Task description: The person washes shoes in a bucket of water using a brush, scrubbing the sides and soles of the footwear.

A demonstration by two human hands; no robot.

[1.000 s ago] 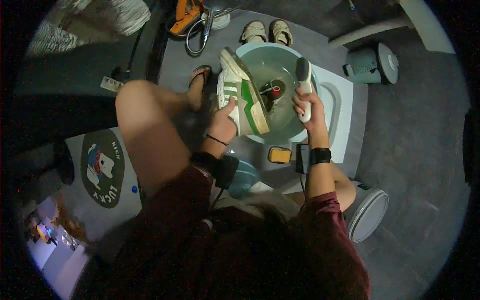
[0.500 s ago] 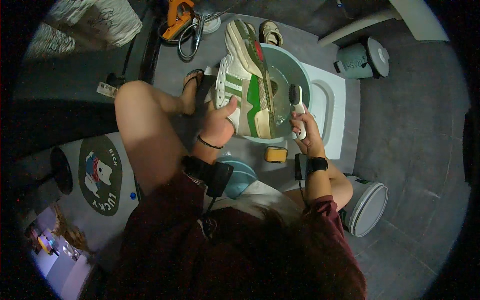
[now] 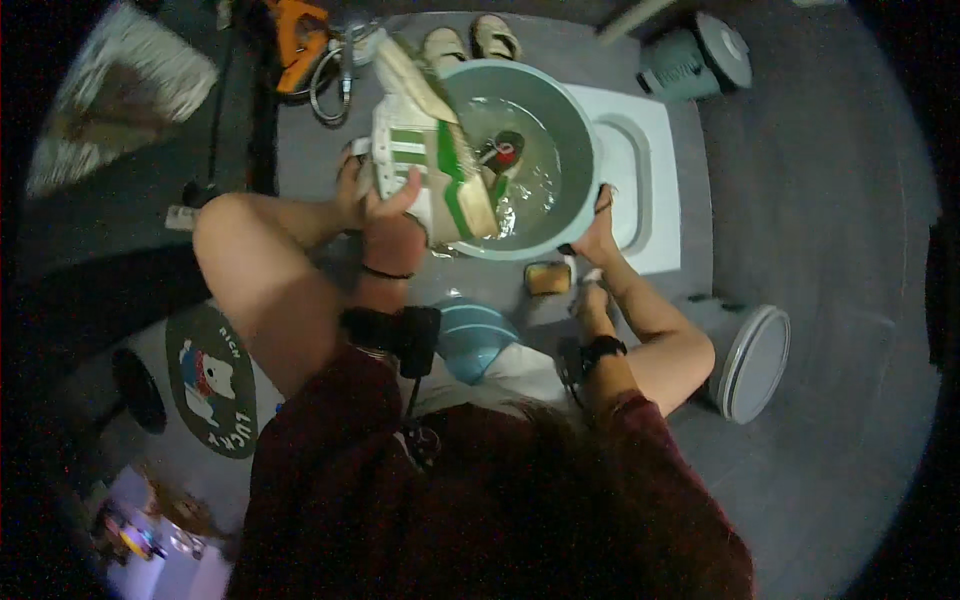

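In my left hand (image 3: 395, 225) is a white, beige and green sneaker (image 3: 415, 160), gripped by its side with the thumb across it. The sneaker is tilted over the left rim of a pale green basin (image 3: 592, 150) of water. My right hand (image 3: 592, 296) is low, between the basin and my right leg, beside a yellow sponge (image 3: 548, 279). A white piece (image 3: 571, 267), perhaps the brush handle, shows by its fingertips. Blur hides whether the fingers hold it. A dark thing with a red patch (image 3: 505, 152) is in the water.
A white squat-toilet pan (image 3: 655, 190) lies right of the basin. Two light shoes (image 3: 494, 38) stand behind it. A blue basin (image 3: 475, 340) is between my legs. A lidded bucket (image 3: 755, 365), a grey bin (image 3: 695, 60) and a shower hose (image 3: 330, 90) are around.
My right hand has come down from the basin's right side toward the sponge with the brush. The sneaker in my left hand has shifted left. The view has moved too.
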